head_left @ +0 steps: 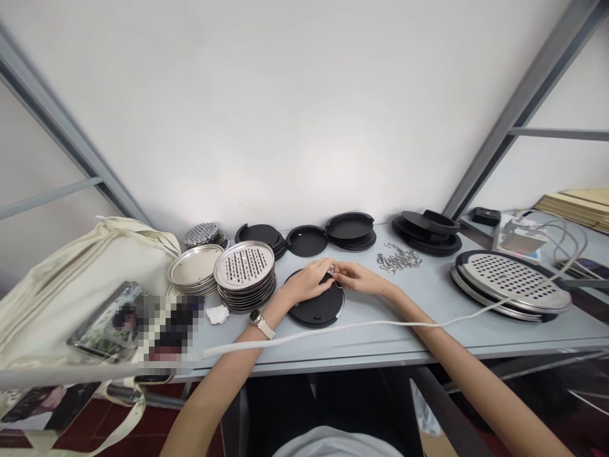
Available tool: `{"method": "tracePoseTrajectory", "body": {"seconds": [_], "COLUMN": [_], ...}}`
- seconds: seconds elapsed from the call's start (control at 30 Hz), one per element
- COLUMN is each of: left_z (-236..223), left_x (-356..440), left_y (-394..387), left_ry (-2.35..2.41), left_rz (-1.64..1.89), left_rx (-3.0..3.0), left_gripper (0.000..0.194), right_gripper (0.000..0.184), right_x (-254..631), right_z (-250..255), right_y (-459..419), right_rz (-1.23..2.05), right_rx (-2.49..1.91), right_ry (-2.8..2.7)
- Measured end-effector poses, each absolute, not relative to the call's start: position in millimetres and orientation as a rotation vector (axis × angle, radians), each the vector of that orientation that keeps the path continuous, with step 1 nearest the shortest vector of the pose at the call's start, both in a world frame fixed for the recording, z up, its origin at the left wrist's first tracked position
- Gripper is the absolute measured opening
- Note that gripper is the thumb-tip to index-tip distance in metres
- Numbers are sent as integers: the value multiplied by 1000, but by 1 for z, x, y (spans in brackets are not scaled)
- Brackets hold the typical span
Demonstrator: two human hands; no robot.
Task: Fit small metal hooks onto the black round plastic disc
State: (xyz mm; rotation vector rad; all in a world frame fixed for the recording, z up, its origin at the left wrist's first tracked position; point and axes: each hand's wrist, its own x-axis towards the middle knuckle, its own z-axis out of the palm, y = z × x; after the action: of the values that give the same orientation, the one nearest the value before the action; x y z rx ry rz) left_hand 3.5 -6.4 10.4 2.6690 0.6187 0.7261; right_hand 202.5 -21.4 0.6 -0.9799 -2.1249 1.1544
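Note:
A black round disc [309,310] with a thin shiny metal edge lies on the table in front of me. My left hand [311,280] lies over its upper part, fingers closed near the far right edge; what they grip is hidden. There my right hand [358,278] meets it, thumb and finger pinched on a small shiny metal piece, too small to make out fully. A loose pile of small metal hooks [398,259] lies to the right of my hands. Stacked perforated metal grater discs [244,263] stand to the left of the black disc.
Plain metal discs [193,266] are stacked at left, beside a cream bag [80,279]. Black round parts [349,227] line the wall. Large perforated discs [514,279] lie at right. A white cable [380,322] crosses in front of my forearms. A crumpled white scrap [217,315] lies near the left stack.

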Motion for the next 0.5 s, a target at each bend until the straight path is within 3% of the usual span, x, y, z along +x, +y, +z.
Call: {"method": "tracePoseTrajectory", "body": {"seconds": [0.5], "left_z": [4], "left_x": [4], "left_y": [-3], "left_ry": [713], "left_rz": [767], "left_rx": [2499], "left_gripper": [34], "right_gripper": [39], "right_x": [207], "right_z": [-1], "right_y": [-18], "right_rz": [1158], "right_rx": [-1045], "right_ry": [-2139]}}
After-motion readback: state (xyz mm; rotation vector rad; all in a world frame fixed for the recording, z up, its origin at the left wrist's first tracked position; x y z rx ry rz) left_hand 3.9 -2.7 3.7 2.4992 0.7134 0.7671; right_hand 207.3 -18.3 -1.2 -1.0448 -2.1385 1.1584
